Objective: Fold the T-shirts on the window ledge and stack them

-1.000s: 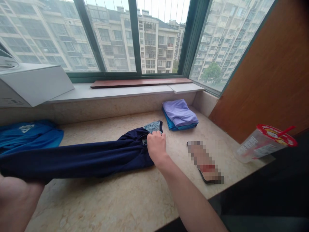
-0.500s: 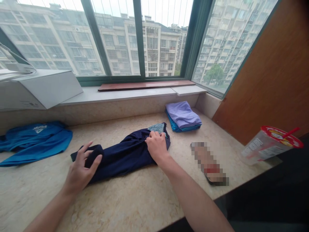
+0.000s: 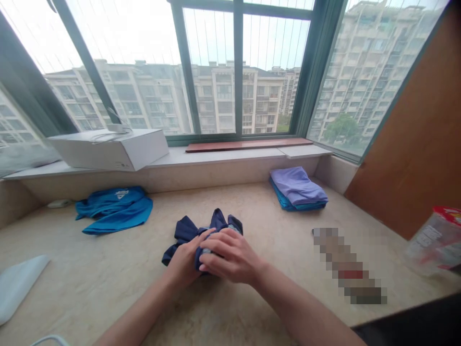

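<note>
A navy blue garment (image 3: 187, 229) lies bunched into a small bundle on the beige marble counter (image 3: 230, 307). My left hand (image 3: 185, 262) grips its near side with fingers curled into the cloth. My right hand (image 3: 232, 257) lies over the top of the bundle, fingers pressed down and wrapped on the fabric. Both hands touch each other over the garment.
A crumpled bright blue shirt (image 3: 115, 209) lies at the back left. A folded purple-on-teal stack (image 3: 298, 188) sits at the back right. A white box (image 3: 110, 150) rests on the sill. A blurred object (image 3: 347, 266) and a plastic cup (image 3: 434, 240) are at the right. A pale cloth (image 3: 18, 283) lies at the left edge.
The long navy garment has been gathered from a stretched-out strip into a compact bundle. My left hand came in from the left to meet my right hand on it. The camera tilted up.
</note>
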`<state>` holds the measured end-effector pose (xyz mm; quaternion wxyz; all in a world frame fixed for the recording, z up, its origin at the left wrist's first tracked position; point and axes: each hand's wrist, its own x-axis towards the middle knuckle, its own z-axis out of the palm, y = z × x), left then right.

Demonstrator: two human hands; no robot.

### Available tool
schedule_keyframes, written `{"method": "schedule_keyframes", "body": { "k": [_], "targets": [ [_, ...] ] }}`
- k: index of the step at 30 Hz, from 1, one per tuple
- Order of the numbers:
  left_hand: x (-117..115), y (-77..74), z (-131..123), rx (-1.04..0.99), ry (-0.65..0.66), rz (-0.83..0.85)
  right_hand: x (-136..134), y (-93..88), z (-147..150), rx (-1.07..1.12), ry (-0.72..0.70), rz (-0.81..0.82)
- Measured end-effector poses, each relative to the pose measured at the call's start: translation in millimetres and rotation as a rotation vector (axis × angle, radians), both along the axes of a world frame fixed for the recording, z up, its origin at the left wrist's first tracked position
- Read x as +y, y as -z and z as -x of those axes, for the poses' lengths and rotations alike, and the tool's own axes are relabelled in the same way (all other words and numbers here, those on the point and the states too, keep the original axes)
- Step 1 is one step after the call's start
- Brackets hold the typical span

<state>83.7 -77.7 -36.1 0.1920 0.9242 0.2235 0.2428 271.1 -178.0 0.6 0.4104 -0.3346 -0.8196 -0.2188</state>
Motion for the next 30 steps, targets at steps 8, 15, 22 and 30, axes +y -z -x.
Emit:
{"method": "schedule_keyframes", "body": {
  "k": [8, 15, 22, 30],
  "targets": [
    [12.8, 7.6, 13.5, -0.297, -0.101, -0.01, 6.7, 19.3, -26.5, 0.077, 0.312, 0.595],
    [14.4, -3.0, 17.5, -0.535, -0.234, -0.007, 15.1, 23.5, -36.5, 0.577, 0.382, 0.665],
    [10.1, 6.2, 12.2, -0.537, -0.146, 0.21, 13.9, 31.9, -23.4, 0.702, 0.102, 0.536],
    [2.1, 5.3, 10.1, -0.504, 0.055, 0.401, -6.4, 26.4, -15.1, 0.093, -0.024, 0.441]
  ]
}}
